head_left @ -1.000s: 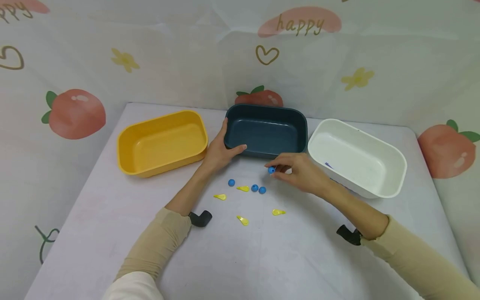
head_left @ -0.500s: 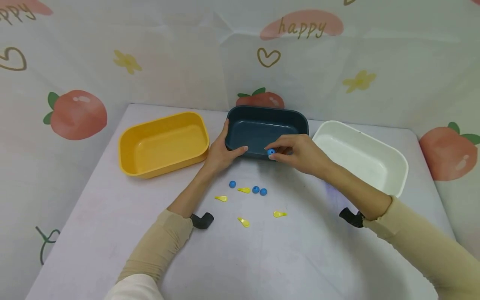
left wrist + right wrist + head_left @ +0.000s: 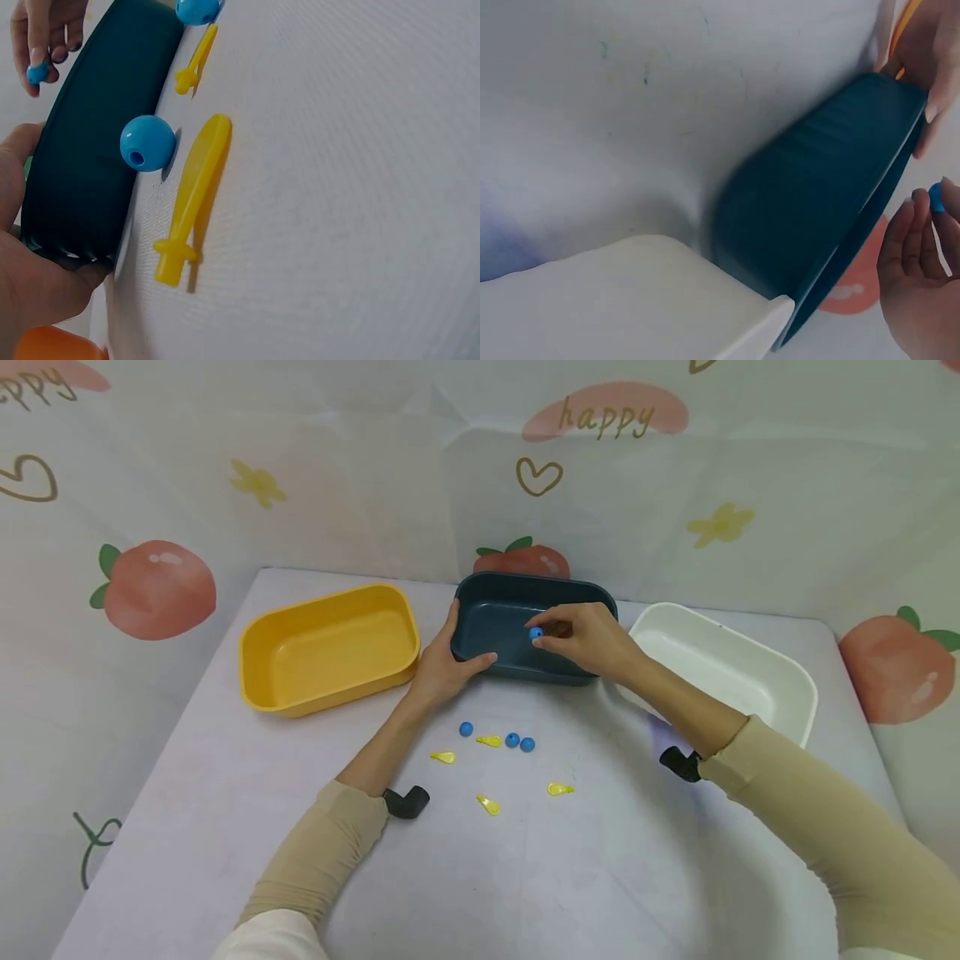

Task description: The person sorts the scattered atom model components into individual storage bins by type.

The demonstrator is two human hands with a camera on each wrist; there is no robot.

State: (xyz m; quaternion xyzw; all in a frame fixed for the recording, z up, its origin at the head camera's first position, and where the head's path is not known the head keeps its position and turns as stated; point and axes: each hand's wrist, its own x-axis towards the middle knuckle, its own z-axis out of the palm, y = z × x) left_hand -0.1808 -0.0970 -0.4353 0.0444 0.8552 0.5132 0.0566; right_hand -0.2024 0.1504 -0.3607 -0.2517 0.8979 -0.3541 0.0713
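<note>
My right hand (image 3: 592,639) pinches a blue bead (image 3: 535,632) between thumb and fingertips, over the inside of a dark teal bin (image 3: 525,672). In the left wrist view the held bead (image 3: 37,73) shows a small hole. My left hand (image 3: 441,664) grips the bin's left end, thumb over the front rim and fingers along the side. Three more blue beads lie on the table, one at the left (image 3: 466,728) and a close pair (image 3: 512,740). Among and in front of them are several small yellow paddle-shaped pieces (image 3: 487,805), each with a collar near its narrow end.
A yellow bin (image 3: 330,689) stands to the left of the teal one. To its right is a white bin (image 3: 780,681), partly hidden behind my right forearm. All stand on a white-covered table (image 3: 570,877), with a printed fabric backdrop (image 3: 375,493) behind.
My right hand has carried the blue bead from above the table, in front of the teal bin, up and back until it is over the bin's inside. My left hand keeps its grip.
</note>
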